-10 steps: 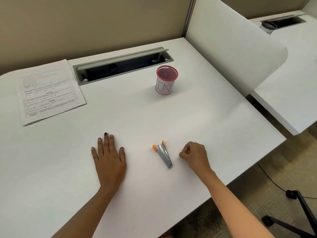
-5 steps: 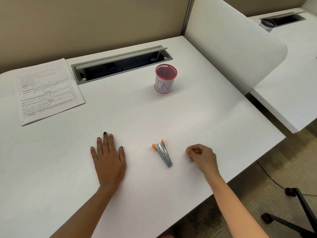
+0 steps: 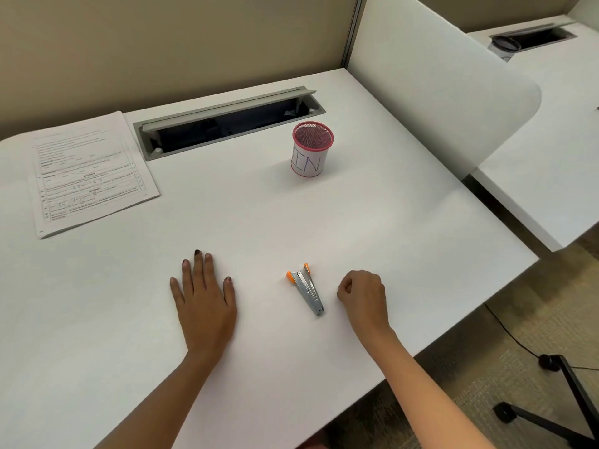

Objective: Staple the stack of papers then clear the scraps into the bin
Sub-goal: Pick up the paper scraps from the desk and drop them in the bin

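Head view: at far left I see the stack of papers (image 3: 90, 176), white printed sheets lying flat on the desk (image 3: 356, 222). The left hand (image 3: 204, 299) rests flat with straight fingers. The small silver stapler (image 3: 308, 291) with orange tips lies nearby, with the pink mesh bin (image 3: 311, 150) well behind it. Just beside the stapler, the right hand (image 3: 363, 294) has its fingers curled in, and nothing is visible inside.

The silver metal stapler (image 3: 308, 291) has orange tips. Beyond it, the pink mesh cup (image 3: 311, 150) wears a white lettered label.
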A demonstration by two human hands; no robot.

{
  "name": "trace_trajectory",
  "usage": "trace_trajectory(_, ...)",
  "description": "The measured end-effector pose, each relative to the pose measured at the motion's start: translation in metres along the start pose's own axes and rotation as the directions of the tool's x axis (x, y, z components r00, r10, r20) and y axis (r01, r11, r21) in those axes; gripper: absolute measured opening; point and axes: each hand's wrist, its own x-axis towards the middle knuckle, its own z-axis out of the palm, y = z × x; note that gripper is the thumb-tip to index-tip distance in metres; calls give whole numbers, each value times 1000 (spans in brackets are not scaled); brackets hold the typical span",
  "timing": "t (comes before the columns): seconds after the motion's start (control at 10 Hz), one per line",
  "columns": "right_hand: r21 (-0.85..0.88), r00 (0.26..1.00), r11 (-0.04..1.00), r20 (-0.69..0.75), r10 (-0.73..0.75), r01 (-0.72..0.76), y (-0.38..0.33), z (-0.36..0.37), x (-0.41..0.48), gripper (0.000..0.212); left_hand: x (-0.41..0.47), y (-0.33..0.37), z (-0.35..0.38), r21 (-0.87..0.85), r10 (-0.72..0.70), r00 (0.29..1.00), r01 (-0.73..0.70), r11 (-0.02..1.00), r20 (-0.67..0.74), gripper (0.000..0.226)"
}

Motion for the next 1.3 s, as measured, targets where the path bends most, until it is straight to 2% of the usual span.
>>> trace_trajectory(0.1, -102, 998, 995, 53, 29, -23, -2, 3, 2, 13, 0, 1, -1, -5, -1, 1000, 1, 1000, 0, 61)
trace_trajectory(0.2, -99, 994, 995, 108, 36, -25, 2, 5, 2, 18, 0, 1, -1, -6, 1, 1000, -1, 1000, -2, 60)
trace_trajectory(0.3, 64, 990, 996, 130, 57, -66, 9, 2, 2, 14, 0, 0, -1, -4, 2, 1000, -2, 1000, -1, 60)
trace_trajectory(0.4, 421, 960, 865, 170, 220, -273, 16, -13, 5, 8, 0, 0, -1, 1, 1, 1000, -1, 1000, -1, 60)
trace_trajectory(0.5, 738, 889, 502, 325, 322, -452, 27, -24, 9, 14, 0, 0, 0, -1, 1, 1000, -1, 1000, 1, 60)
trace_trajectory(0.6, 849, 848, 177, 433, 304, -497, 32, -33, 14, 20, -1, 0, 0, 1, 2, 1000, -2, 1000, -2, 60)
trace_trajectory(0.7, 882, 861, 75, 432, 270, -466, 30, -40, 23, 16, 0, 1, 0, -3, -1, 1000, 1, 1000, -1, 61)
trace_trajectory(0.8, 914, 897, 53, 382, 222, -402, 17, -47, 39, 18, -1, 0, -1, -11, -4, 1000, 4, 1000, -1, 61)
trace_trajectory(0.9, 938, 941, 127, 301, 155, -321, -5, -57, 65, 16, 0, 0, 0, -8, -1, 1000, 1, 1000, -1, 61)
trace_trajectory(1.1, 878, 980, 450, 89, 178, -162, -65, -71, 150, 18, -1, 1, -1, -11, -7, 1000, 7, 1000, -1, 62)
trace_trajectory(1.2, 796, 985, 600, -31, 169, -78, -101, -78, 189, 26, -1, 1, -1, -9, -11, 1000, 11, 1000, 1, 62)
trace_trajectory(1.3, 644, 977, 764, -185, 106, 40, -130, -82, 217, 25, -1, 2, -1, -2, -12, 1000, 12, 1000, 9, 61)
